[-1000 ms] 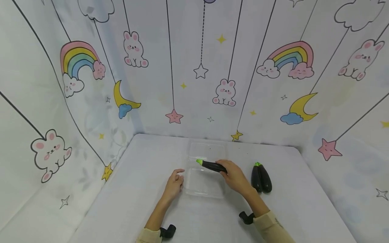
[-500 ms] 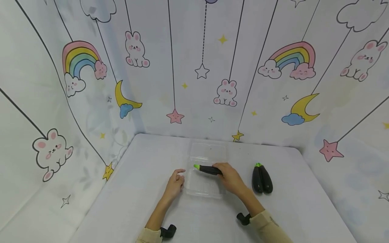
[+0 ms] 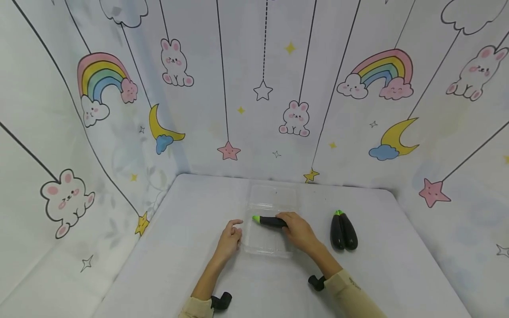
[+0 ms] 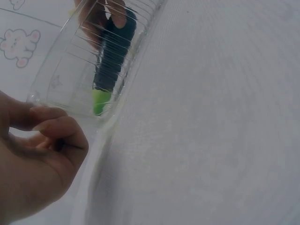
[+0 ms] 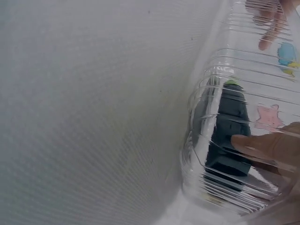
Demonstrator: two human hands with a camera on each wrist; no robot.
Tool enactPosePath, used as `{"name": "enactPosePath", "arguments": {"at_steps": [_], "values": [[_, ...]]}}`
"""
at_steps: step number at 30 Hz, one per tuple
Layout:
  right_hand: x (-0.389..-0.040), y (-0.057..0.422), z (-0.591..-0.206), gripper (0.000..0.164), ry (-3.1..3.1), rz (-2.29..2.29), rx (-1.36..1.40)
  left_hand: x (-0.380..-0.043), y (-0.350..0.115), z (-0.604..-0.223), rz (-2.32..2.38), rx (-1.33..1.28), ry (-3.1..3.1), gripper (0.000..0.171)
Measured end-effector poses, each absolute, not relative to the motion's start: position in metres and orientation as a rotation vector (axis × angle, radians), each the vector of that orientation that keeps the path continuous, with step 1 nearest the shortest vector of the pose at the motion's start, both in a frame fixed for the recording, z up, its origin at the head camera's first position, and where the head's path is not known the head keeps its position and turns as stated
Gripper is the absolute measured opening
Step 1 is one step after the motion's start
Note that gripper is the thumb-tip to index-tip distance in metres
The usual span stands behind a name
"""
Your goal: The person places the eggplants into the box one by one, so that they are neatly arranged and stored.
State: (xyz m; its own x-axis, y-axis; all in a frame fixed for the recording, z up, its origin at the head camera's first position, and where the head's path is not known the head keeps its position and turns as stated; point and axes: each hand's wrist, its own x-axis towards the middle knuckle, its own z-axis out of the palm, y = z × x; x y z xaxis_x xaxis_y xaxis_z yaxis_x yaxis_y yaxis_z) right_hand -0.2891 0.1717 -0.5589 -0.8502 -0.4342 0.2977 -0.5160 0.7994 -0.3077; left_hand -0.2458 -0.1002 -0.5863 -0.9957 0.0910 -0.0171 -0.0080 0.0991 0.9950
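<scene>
My right hand point(image 3: 299, 230) grips a dark eggplant point(image 3: 269, 221) at its thick end, thumb along its side. The eggplant lies crosswise, low inside a clear plastic clamshell box point(image 3: 264, 253), its green stem end pointing left. Through the ribbed wall in the right wrist view, the thumb point(image 5: 262, 144) presses on the eggplant point(image 5: 228, 124). My left hand point(image 3: 228, 240) is at the box's left edge, index finger reaching the rim and other fingers curled. In the left wrist view, the left hand point(image 4: 44, 154) pinches close at the corner of the rim.
Two more dark eggplants point(image 3: 343, 231) lie side by side to the right of the box, green ends away from me. The open lid point(image 3: 273, 191) extends behind the box on the white table point(image 3: 191, 207). A patterned cloth wall point(image 3: 254, 132) stands behind.
My right hand has moved a little left and down, bringing the eggplant from above the box into it. My left hand stays at the box's left edge.
</scene>
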Motion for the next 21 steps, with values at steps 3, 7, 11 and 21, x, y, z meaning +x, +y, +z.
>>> {"name": "enactPosePath", "arguments": {"at_steps": [3,7,11,21], "values": [[-0.2902,0.1709,-0.5604,0.048,-2.781,0.546,0.742,-0.2454,-0.1003,-0.5857,2.053,0.087,2.282,0.036],[-0.2913,0.1705,-0.5632,0.049,-2.804,0.523,0.734,-0.2451,-0.1005,-0.5847,2.055,0.080,2.284,0.036],[-0.2924,0.1700,-0.5648,0.048,-2.795,0.504,0.731,-0.2456,-0.1004,-0.5839,2.061,0.073,2.280,0.035],[-0.2922,0.1669,-0.5650,0.047,-2.762,0.404,0.719,-0.2478,-0.0998,-0.5866,2.053,0.100,2.277,0.036]]}}
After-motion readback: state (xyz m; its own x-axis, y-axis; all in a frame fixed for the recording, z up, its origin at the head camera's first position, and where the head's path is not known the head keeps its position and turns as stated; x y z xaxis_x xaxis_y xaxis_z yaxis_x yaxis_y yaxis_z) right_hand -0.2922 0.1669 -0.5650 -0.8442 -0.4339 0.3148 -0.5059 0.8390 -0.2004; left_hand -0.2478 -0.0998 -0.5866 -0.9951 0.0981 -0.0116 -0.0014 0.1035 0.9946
